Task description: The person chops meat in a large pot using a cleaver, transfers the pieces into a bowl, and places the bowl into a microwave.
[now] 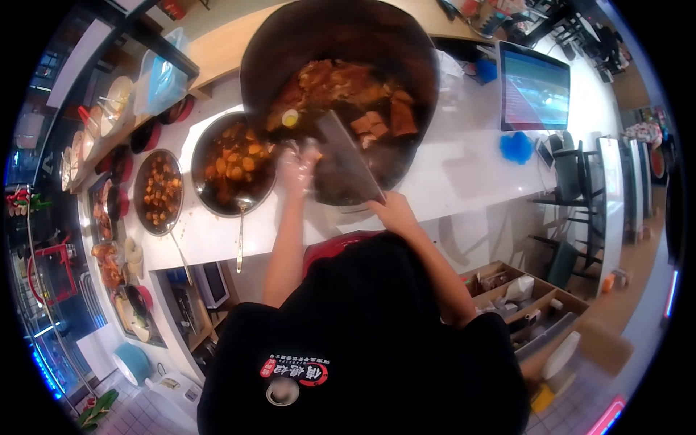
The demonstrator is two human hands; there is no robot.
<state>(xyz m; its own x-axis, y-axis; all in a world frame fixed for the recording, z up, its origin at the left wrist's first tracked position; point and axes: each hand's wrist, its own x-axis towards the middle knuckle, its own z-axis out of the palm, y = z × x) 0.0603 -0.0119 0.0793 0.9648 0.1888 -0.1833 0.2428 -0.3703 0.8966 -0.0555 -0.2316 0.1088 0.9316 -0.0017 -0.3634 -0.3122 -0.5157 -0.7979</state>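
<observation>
A large dark round vessel (290, 36) stands in front of me with brown braised meat (337, 80) in it. My right hand (395, 212) is closed around the handle end of a cleaver (349, 154), whose broad blade slants up and left over the vessel. To the right of the blade are cut meat chunks (371, 125) and a bigger meat piece (403, 116). My left hand (297, 168), in a clear plastic glove, is at the vessel's left side, left of the blade. Motion smears its fingers. Just above it is a pale yellow, round piece (290, 118), perhaps egg.
On the white counter (464, 177), left of the vessel, stand two round pans (233, 167) of brown stewed chunks, each with a ladle (241, 243). A screen (534, 85) and a blue crumpled item (516, 147) are at the right. Below right is a divided drawer (529, 297).
</observation>
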